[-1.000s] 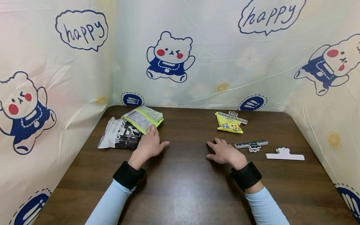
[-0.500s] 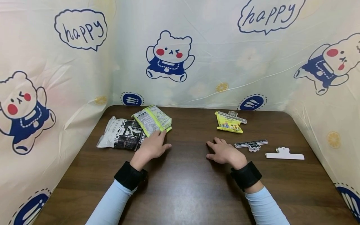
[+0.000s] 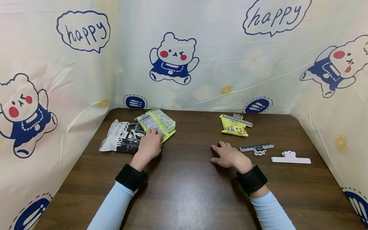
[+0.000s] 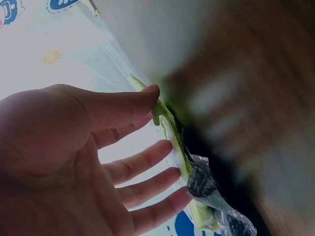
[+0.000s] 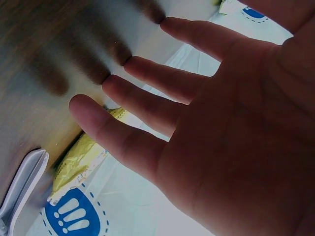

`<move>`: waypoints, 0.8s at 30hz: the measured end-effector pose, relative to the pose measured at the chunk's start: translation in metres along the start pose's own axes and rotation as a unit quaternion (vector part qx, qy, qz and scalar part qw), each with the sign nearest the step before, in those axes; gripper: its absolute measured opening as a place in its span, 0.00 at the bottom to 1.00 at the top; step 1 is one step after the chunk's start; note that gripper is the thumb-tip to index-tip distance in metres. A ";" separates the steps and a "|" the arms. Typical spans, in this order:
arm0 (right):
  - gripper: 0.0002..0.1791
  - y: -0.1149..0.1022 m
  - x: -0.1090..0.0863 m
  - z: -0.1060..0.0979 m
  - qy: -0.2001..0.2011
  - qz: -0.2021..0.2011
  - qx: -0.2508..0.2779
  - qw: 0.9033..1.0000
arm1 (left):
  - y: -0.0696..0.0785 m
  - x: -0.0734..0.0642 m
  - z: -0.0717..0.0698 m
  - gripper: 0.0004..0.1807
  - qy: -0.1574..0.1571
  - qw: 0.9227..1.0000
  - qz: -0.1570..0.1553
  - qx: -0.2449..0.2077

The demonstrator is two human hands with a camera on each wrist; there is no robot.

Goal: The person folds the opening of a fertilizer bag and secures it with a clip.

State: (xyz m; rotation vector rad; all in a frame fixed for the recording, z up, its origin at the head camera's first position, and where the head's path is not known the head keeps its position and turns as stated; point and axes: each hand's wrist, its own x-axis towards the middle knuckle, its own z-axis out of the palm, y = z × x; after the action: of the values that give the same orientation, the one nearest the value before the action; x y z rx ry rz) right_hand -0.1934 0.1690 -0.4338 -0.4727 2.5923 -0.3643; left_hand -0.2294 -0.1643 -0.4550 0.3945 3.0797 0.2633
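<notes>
In the head view, we saw the left hand (image 3: pixel 150 143) with its fingers over the near corner of the green packet (image 3: pixel 161 123), which lay at the far left of the surface (image 3: pixel 187 182), against or partly over the black bag (image 3: pixel 127 137); we could not tell which. The right hand (image 3: pixel 228 155) rested nearer the middle, fingers parted, holding nothing. Beyond it lay the yellow packet (image 3: pixel 234 128) with a patterned clip (image 3: pixel 238 120) along its far edge, so we judged that one finished. The green packet and the black bag showed no clip, while a dark striped clip (image 3: pixel 256 149) and a white clip (image 3: pixel 291 158) lay loose to the right; by our reading, two bags and two clips were left. In the left wrist view, that grip was wide: thumb and fingers stood well apart, their tips at the green packet's edge, not curled round it, with the crinkled black bag just beside the little finger. In the right wrist view, the grip was wide too, fingers spread above the surface, the yellow packet behind them and a pale clip near it; which one, we could not tell.
</notes>
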 end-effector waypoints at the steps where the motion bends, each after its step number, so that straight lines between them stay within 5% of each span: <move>1: 0.34 0.000 0.000 0.000 0.001 0.000 0.000 1.000 | 0.001 0.001 0.000 0.06 -0.002 1.000 0.003 0.000; 10: 0.34 -0.001 -0.001 -0.001 0.000 0.004 0.000 1.000 | 0.013 0.000 0.002 0.05 -0.020 0.999 0.023 -0.012; 16: 0.34 -0.002 0.000 0.000 0.000 0.002 -0.001 1.000 | 0.023 -0.005 0.003 0.08 -0.016 0.997 0.071 -0.011; 24: 0.35 -0.003 0.000 0.000 0.000 0.005 0.001 1.000 | 0.038 -0.013 -0.001 0.12 -0.055 0.992 0.109 -0.009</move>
State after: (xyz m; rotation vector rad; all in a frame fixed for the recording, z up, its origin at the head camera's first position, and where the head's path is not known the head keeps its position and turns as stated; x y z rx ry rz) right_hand -0.1923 0.1667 -0.4333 -0.4600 2.5924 -0.3623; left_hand -0.2075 -0.1319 -0.4471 0.7195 2.9243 0.2634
